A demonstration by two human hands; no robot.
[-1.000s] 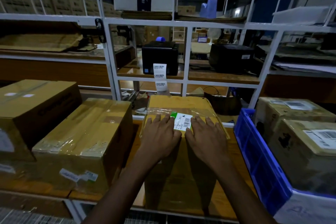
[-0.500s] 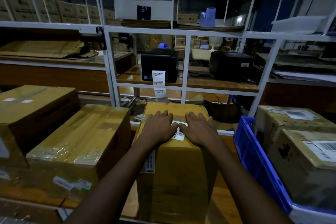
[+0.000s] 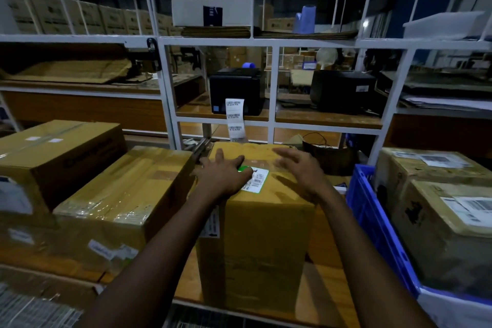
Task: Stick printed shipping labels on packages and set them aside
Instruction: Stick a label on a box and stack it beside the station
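L hand (image 3: pixel 225 176) is flat on top of the box (image 3: pixel 255 247): fingers straight and spread, palm down, nothing gripped. It covers the left edge of the label (image 3: pixel 257 180). Prob pressing that edge down so the adhesive bonds, and pinning the box too.

R hand (image 3: pixel 300 168) hovers just above the top, right of the label. Fingers are loose and fanned, holding nothing. The shadow under it says no contact.

Label sits on the top face near the front edge, a bit skewed, w/ a green sticker at its upper left next to the L fingers. The visible part looks flat, no lifted corner I can see. Can't tell under the L hand.

Box stands upright on the bench (image 3: pixel 186 282), between the wrapped cartons (image 3: pixel 119 194) on the left and the blue crate (image 3: pixel 370 216) on the right. Cartons in the crate (image 3: pixel 452 221) already carry labels, so that's likely the set-aside spot.

Printer (image 3: pixel 235 88) is on the shelf straight ahead, w/ a strip (image 3: pixel 234 121) of printed labels hanging off the front, within reach for the next pkg.

Est: sticking step about done on this box. Next it needs a two-hand grab on the sides to shift it. It's tall, so there's a tip risk if it's grabbed high.
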